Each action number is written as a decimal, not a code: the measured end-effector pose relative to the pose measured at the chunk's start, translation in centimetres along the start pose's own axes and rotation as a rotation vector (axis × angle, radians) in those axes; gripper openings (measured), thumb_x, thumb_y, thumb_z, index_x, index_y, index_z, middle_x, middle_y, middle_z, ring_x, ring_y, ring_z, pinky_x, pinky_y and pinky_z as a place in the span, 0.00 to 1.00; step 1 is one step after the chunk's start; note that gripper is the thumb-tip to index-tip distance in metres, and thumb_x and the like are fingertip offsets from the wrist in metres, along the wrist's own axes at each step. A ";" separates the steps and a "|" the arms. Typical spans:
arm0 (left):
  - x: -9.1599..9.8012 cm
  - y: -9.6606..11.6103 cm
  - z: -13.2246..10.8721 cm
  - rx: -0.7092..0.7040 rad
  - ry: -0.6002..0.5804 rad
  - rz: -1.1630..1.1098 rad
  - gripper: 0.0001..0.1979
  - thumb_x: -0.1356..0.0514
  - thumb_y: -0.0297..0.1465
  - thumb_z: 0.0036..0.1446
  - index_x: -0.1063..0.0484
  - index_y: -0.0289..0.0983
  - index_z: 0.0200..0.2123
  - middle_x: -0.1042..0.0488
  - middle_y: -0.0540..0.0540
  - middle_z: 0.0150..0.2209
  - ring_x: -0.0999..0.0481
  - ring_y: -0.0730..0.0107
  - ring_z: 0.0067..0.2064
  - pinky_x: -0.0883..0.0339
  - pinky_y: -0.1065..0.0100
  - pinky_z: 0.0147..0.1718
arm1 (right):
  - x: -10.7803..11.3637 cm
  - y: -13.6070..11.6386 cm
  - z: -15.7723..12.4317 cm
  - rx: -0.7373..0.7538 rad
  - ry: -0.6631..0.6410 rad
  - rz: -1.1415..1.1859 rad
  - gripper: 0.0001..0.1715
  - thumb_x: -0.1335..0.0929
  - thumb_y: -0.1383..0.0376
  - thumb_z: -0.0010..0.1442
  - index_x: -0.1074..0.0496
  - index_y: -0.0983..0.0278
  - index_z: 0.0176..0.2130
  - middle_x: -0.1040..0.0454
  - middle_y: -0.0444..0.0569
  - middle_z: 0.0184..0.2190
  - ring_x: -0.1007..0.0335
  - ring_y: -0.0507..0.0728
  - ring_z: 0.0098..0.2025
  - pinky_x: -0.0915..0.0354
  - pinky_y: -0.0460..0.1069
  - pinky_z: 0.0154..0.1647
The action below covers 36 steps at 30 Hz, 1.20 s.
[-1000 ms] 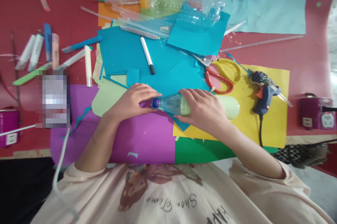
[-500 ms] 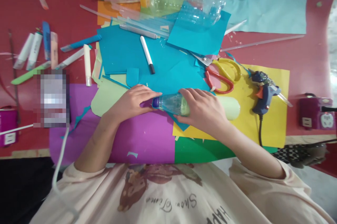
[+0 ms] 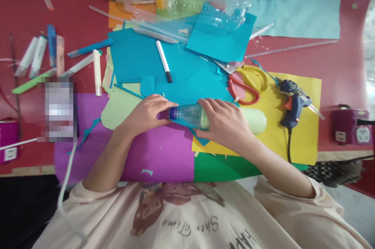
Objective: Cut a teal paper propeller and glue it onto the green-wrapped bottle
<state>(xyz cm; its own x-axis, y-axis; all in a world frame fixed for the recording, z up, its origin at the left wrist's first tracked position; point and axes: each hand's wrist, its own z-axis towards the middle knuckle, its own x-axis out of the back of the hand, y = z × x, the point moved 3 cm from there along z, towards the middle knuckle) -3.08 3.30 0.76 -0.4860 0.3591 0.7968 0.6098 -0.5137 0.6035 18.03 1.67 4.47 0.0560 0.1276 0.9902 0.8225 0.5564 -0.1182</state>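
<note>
While your right hand (image 3: pixel 227 124) wraps the bottle (image 3: pixel 191 115) lying sideways on the blue paper (image 3: pixel 140 59), your left hand (image 3: pixel 146 113) pinches its purple cap (image 3: pixel 172 113); scissors (image 3: pixel 247 83) and a glue gun (image 3: pixel 293 100) lie just beyond.

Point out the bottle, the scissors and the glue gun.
bottle (image 3: pixel 189 114): head view, on its clear neck section.
scissors (image 3: pixel 245 89): head view, on the red handle loop.
glue gun (image 3: pixel 293 102): head view, on its blue body.

pale pink shirt (image 3: pixel 187 217), brown cartoon print, dark script lettering, sleeves pushed up
</note>
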 end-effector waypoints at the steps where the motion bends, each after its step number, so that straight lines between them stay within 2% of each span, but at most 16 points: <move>1: 0.0 0.0 0.0 0.013 -0.002 0.002 0.19 0.45 0.42 0.64 0.25 0.36 0.49 0.20 0.40 0.45 0.23 0.59 0.49 0.35 0.58 0.55 | 0.0 0.0 0.0 0.000 0.000 0.002 0.32 0.27 0.56 0.52 0.30 0.69 0.52 0.20 0.58 0.41 0.26 0.63 0.39 0.40 0.51 0.33; 8: 0.1 0.2 0.2 0.059 -0.016 -0.018 0.17 0.43 0.39 0.62 0.25 0.36 0.48 0.20 0.42 0.45 0.23 0.59 0.49 0.34 0.59 0.55 | 0.0 0.3 0.1 0.000 0.038 0.050 0.29 0.26 0.53 0.52 0.29 0.66 0.48 0.20 0.57 0.41 0.26 0.62 0.39 0.40 0.51 0.32; 17: -0.4 0.0 0.6 0.108 -0.067 0.000 0.14 0.40 0.32 0.55 0.26 0.38 0.46 0.20 0.44 0.45 0.23 0.58 0.49 0.35 0.57 0.55 | 0.1 0.8 0.3 -0.043 0.003 0.106 0.31 0.26 0.50 0.51 0.30 0.63 0.49 0.20 0.55 0.41 0.24 0.63 0.39 0.40 0.50 0.32; 25: -0.3 0.2 0.5 0.111 -0.064 -0.004 0.15 0.40 0.30 0.54 0.26 0.37 0.46 0.19 0.44 0.45 0.23 0.58 0.50 0.35 0.56 0.57 | 0.1 0.5 0.2 0.001 -0.011 0.082 0.33 0.25 0.52 0.51 0.30 0.66 0.50 0.20 0.56 0.41 0.24 0.63 0.40 0.39 0.51 0.32; 31: -0.6 -0.1 0.4 0.105 -0.077 0.009 0.16 0.40 0.32 0.56 0.27 0.38 0.48 0.20 0.43 0.46 0.24 0.57 0.51 0.36 0.56 0.57 | 0.0 0.5 0.0 0.014 0.003 0.071 0.33 0.26 0.52 0.52 0.30 0.67 0.52 0.20 0.59 0.45 0.24 0.64 0.42 0.37 0.52 0.35; 36: -0.7 -0.1 0.4 0.107 -0.078 0.014 0.17 0.40 0.34 0.57 0.27 0.38 0.50 0.20 0.43 0.47 0.24 0.57 0.52 0.35 0.56 0.57 | -0.1 0.5 0.0 -0.003 0.011 0.061 0.31 0.26 0.52 0.52 0.29 0.66 0.50 0.19 0.57 0.42 0.25 0.64 0.40 0.38 0.52 0.34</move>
<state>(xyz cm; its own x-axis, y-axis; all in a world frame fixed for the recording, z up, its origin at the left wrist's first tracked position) -2.56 3.43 0.20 -0.4289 0.4141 0.8029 0.6818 -0.4346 0.5884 18.42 1.99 4.34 0.1124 0.1519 0.9820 0.8193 0.5451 -0.1781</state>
